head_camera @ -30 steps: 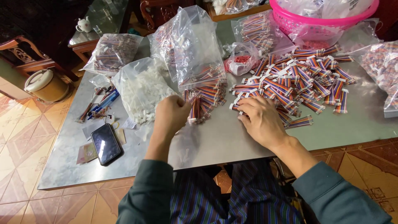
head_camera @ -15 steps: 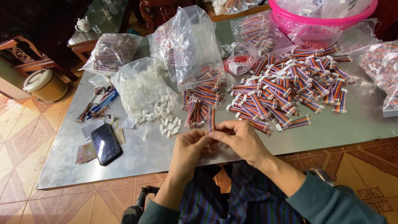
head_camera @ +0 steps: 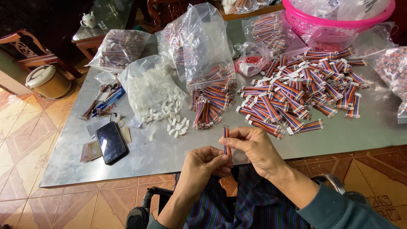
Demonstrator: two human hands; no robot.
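Both hands hold one short multicoloured ribbon cable upright over the near edge of the metal table. My right hand pinches its upper part. My left hand pinches its lower end, where a small white piece may sit, hidden by fingers. A big loose pile of the same cables lies beyond my right hand. A smaller bundle of cables spills from a clear bag. Small white plastic connectors lie scattered out of an open clear bag.
A black phone lies at the left with paper notes beside it. Pens and wire scraps sit further back. More bags of parts and a pink basket line the far side. A pot stands on the tiled floor.
A second ago both hands rested on the table at the cable piles. They drew back toward me with one cable, and now hold it up between them at the table edge.
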